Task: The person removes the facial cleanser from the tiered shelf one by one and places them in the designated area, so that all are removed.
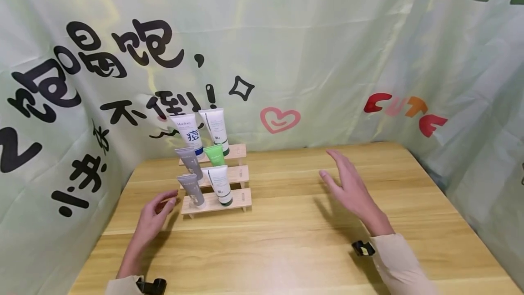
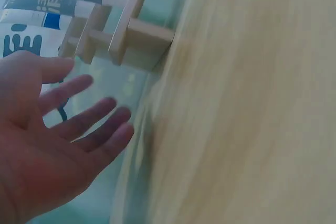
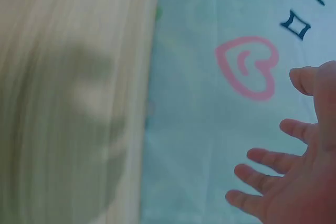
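My left hand [image 1: 153, 217] hovers just left of a three-step wooden rack [image 1: 217, 204], its fingers loosely bent and holding nothing. On the front step stand a grey tube [image 1: 191, 190] and a white tube [image 1: 219, 185]. The middle step bears another grey tube [image 1: 189, 162] and a small green tube [image 1: 214, 155]. At the back are a white tube with blue lettering [image 1: 188, 132] and a white tube with a dark green cap [image 1: 215, 126]. Over the table's right half, my right hand [image 1: 350, 188] is spread, touching nothing; in the right wrist view its fingers [image 3: 273, 161] look relaxed.
The wood-grain table [image 1: 286, 249] reaches back to a pale green printed cloth [image 1: 327, 58], which also hangs along both sides. A pink heart [image 1: 280, 119] is printed on the cloth behind the table. Black straps with small devices [image 1: 153, 286] sit on both wrists.
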Demonstrator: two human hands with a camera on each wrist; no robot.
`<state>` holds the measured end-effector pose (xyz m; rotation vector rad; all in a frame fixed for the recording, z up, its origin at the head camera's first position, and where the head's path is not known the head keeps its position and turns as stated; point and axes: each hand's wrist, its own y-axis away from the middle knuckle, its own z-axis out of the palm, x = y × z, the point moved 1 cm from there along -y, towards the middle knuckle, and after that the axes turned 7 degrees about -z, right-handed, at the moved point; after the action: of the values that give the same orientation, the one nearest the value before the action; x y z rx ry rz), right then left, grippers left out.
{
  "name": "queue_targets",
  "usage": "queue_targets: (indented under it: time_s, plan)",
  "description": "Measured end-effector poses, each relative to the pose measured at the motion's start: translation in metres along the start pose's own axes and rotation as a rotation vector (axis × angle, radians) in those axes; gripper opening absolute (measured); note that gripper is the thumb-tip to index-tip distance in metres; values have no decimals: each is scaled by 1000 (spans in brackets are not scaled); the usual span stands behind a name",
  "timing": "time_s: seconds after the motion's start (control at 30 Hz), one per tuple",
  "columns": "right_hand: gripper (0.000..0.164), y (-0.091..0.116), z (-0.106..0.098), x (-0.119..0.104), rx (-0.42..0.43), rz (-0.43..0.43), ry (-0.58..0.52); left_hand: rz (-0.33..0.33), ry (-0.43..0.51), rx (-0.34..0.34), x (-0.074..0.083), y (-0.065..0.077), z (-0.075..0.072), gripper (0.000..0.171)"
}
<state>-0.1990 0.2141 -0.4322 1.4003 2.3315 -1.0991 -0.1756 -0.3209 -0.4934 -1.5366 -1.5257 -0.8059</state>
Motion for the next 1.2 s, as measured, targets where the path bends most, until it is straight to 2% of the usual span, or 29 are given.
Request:
queue_targets:
  time_s: [0.13, 0.23, 0.4, 0.47, 0.6, 0.77, 0.97, 1.2]
  plan:
    - [62, -11, 13, -15, 22, -39, -54, -143, 185, -64, -4, 2, 8, 40]
    - [61, -21, 22, -27, 31, -51, -90, -200, 260, -91, -7, 2, 12, 44]
    - [60, -38, 36, -46, 38, -61, -165, -191, 345, -162, -9, 0, 18, 45]
    - [60, -45, 41, -54, 37, -62, -199, -203, 352, -173, -9, 0, 20, 45]
    - [59, -62, 49, -73, 26, -84, -276, -226, 376, -164, -13, 0, 21, 46]
    - [56, -89, 60, -93, 32, -106, -451, -249, 439, -160, -18, 0, 22, 48]
    - [52, -122, 75, -104, 48, -52, -674, -260, 469, -160, -22, -2, 24, 50]
    - [58, -152, 96, -114, -6, -24, -789, -282, 480, -147, -23, -2, 23, 51]
